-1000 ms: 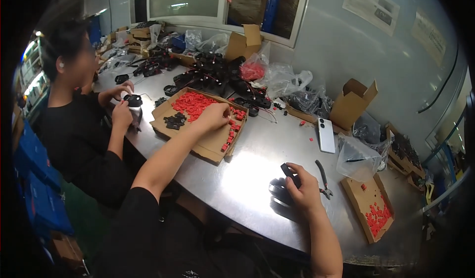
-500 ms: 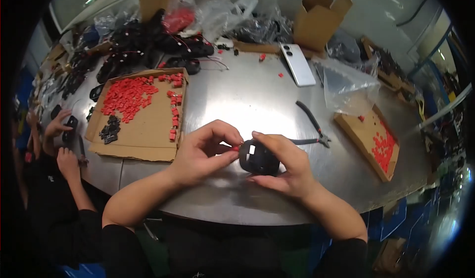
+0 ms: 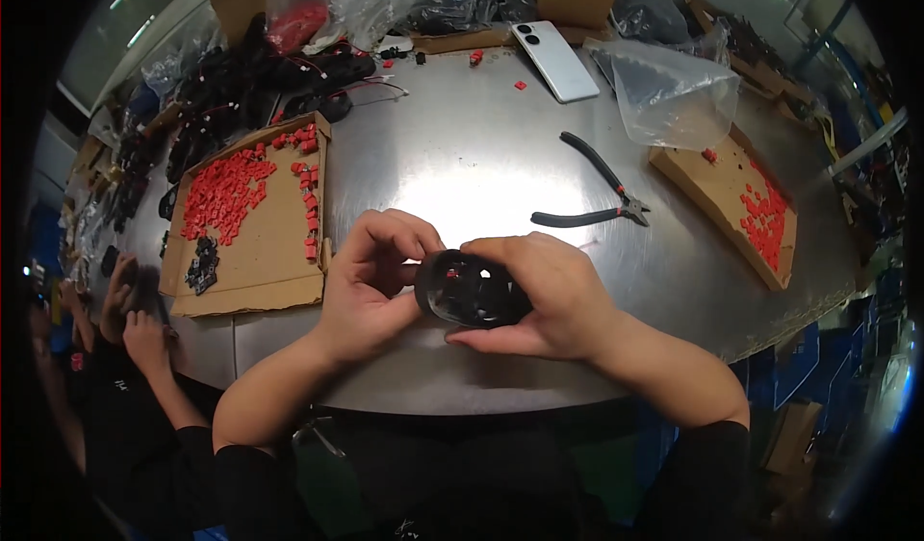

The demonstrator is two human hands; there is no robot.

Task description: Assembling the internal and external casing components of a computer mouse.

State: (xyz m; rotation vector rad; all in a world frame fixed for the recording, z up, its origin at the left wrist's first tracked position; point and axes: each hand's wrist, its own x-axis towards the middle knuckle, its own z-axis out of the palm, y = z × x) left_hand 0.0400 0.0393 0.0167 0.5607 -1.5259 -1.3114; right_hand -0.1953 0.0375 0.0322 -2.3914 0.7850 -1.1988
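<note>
A rounded, hollow black plastic housing (image 3: 476, 296) is tilted above the near part of the metal table, its open side showing. My right hand (image 3: 563, 296) grips its right end, thumb below and fingers over the top. A small red part (image 3: 452, 273) shows inside the housing near its left end. Against that end, my left hand (image 3: 375, 286) has its fingers curled and closed; what lies between the fingertips is hidden. Beyond my right hand, black-handled cutting pliers (image 3: 616, 204) lie spread on the table.
A cardboard tray (image 3: 260, 296) with red and black small parts stands left; another tray (image 3: 707, 194) with red pieces stands right. A white phone (image 3: 558, 64) and clear plastic bag (image 3: 669, 103) lie farther back. Wired black parts (image 3: 231, 89) pile far left. Another person's hand (image 3: 146, 339) is at left.
The housing has turned so its hollow side shows, and the red part pinched in my left fingers earlier is no longer seen there; red shows inside the housing. The view has shifted.
</note>
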